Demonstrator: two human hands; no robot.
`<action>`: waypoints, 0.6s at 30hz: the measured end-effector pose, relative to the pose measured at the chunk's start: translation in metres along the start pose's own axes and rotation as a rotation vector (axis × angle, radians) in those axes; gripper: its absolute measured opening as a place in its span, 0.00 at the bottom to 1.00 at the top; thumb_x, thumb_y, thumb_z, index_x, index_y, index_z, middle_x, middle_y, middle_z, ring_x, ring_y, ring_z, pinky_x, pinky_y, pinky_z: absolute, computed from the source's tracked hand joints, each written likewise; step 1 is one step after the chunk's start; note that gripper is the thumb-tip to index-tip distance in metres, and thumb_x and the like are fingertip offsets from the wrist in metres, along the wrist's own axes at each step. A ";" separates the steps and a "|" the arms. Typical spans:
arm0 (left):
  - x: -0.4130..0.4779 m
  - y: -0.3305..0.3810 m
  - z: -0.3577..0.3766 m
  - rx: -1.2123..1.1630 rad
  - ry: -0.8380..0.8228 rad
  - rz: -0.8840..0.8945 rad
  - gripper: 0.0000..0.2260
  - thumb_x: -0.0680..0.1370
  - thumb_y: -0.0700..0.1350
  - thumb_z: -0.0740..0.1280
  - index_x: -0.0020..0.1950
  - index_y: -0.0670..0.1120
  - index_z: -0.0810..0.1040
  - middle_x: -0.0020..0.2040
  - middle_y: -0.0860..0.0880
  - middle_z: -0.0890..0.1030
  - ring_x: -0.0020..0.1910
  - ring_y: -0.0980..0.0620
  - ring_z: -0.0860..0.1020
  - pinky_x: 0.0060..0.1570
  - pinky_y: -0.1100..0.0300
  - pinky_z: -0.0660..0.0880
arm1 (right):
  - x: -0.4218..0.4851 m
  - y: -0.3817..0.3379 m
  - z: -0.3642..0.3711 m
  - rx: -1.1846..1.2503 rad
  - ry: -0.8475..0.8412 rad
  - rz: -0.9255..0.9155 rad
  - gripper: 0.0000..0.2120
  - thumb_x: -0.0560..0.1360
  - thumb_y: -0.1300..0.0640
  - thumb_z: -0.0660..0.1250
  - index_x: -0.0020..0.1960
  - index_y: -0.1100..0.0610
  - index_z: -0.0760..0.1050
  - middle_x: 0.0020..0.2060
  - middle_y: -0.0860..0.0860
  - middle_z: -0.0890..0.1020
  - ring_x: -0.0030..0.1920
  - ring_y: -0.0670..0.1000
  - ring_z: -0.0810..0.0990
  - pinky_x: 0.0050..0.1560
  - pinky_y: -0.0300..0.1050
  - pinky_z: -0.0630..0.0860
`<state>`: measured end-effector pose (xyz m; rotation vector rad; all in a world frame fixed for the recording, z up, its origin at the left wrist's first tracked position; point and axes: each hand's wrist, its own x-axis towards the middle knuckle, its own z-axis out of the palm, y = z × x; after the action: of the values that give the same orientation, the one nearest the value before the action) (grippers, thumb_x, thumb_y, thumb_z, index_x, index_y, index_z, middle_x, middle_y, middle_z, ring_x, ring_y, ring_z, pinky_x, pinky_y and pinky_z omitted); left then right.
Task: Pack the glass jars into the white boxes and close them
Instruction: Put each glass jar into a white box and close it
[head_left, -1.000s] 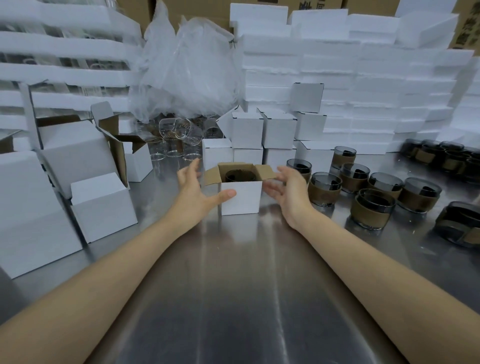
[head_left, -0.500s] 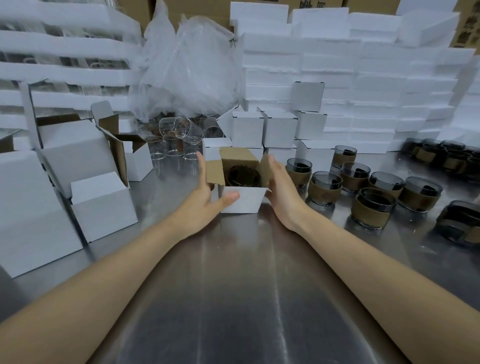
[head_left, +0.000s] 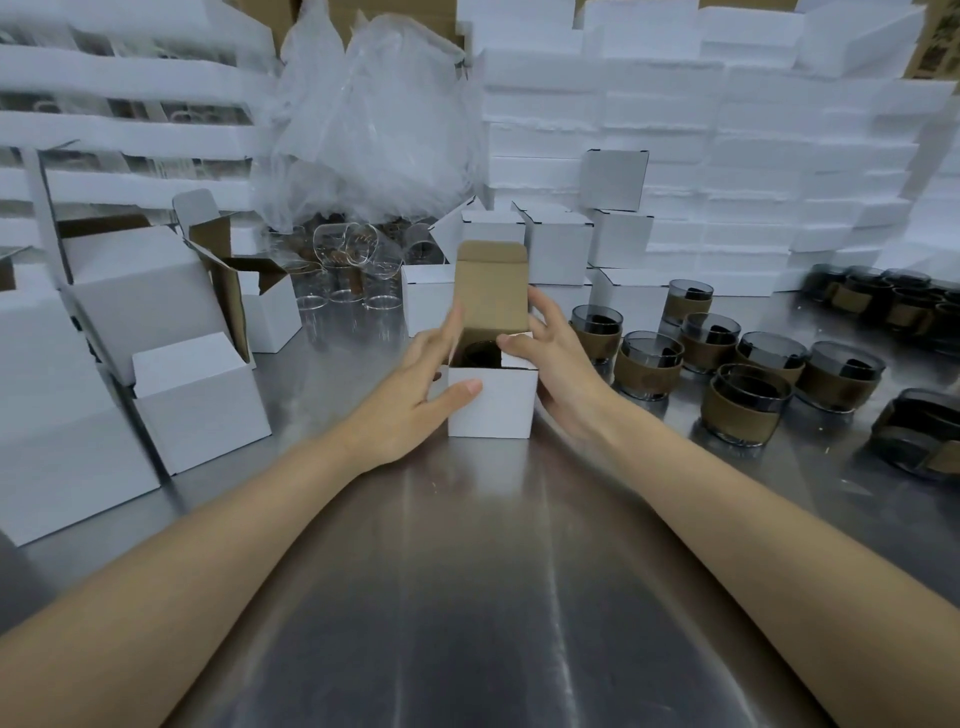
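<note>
left hand (head_left: 415, 397) and right hand (head_left: 563, 376) grip white box (head_left: 493, 410), opening up.

Left hand (head_left: 415, 395) and right hand (head_left: 561, 374) hold the white box (head_left: 493, 405) on the steel table (head_left: 467, 571), lid (head_left: 491, 291) upright, jar (head_left: 478, 356) inside
</note>
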<state>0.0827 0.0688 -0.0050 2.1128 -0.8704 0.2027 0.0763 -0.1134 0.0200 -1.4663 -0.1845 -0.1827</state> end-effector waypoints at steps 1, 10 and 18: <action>0.001 0.000 0.000 0.005 -0.005 0.003 0.30 0.81 0.50 0.60 0.74 0.64 0.43 0.66 0.61 0.62 0.61 0.75 0.62 0.60 0.80 0.57 | 0.000 0.000 -0.001 0.009 -0.001 0.000 0.31 0.76 0.71 0.62 0.75 0.54 0.59 0.61 0.52 0.79 0.63 0.53 0.77 0.68 0.49 0.70; 0.009 -0.006 0.004 0.022 0.075 0.059 0.22 0.73 0.62 0.60 0.64 0.55 0.70 0.61 0.54 0.65 0.58 0.71 0.67 0.58 0.73 0.64 | 0.000 -0.001 0.002 0.054 -0.012 -0.066 0.12 0.74 0.74 0.61 0.49 0.58 0.72 0.50 0.57 0.81 0.51 0.55 0.78 0.56 0.52 0.74; 0.008 -0.006 0.006 -0.031 0.124 0.028 0.25 0.72 0.65 0.60 0.68 0.62 0.65 0.64 0.65 0.64 0.53 0.69 0.70 0.47 0.71 0.71 | -0.007 0.009 0.002 -0.143 0.075 -0.259 0.23 0.77 0.43 0.54 0.50 0.59 0.80 0.54 0.56 0.81 0.59 0.54 0.78 0.64 0.54 0.71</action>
<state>0.0919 0.0633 -0.0094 2.0373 -0.8252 0.3293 0.0717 -0.1100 0.0104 -1.5719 -0.3052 -0.4684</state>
